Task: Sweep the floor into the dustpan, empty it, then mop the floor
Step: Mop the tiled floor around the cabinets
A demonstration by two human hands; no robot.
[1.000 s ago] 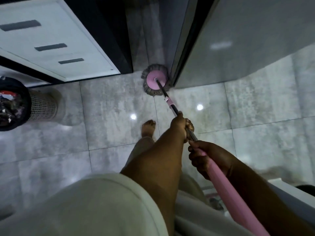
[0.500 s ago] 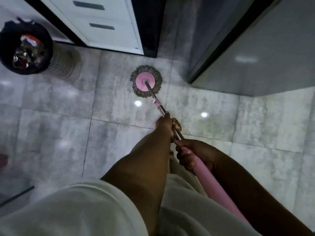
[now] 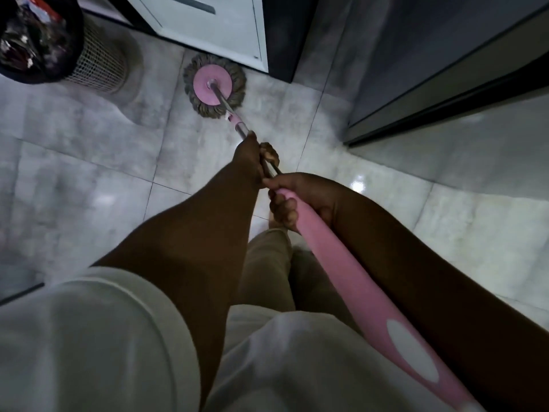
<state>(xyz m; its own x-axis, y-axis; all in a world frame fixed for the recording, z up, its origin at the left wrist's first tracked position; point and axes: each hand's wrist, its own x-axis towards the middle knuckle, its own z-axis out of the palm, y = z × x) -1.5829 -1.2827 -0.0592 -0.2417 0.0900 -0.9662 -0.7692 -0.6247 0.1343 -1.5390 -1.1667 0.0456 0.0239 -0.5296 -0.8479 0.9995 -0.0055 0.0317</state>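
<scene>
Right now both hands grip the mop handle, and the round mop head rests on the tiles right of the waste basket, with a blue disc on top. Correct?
Not quite: in the head view the disc on the mop head is pink, not blue. Both hands, left and right, grip the handle, right of the waste basket.

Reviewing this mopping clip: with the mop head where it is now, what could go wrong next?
The mop head lies right beside the white cabinet base, so another push may knock it. The mesh waste bin, full of rubbish, stands just left of it; a leftward sweep could tip it. The left hand and right hand grip the mop handle over glossy floor tiles, possibly slippery for a bare foot.
</scene>
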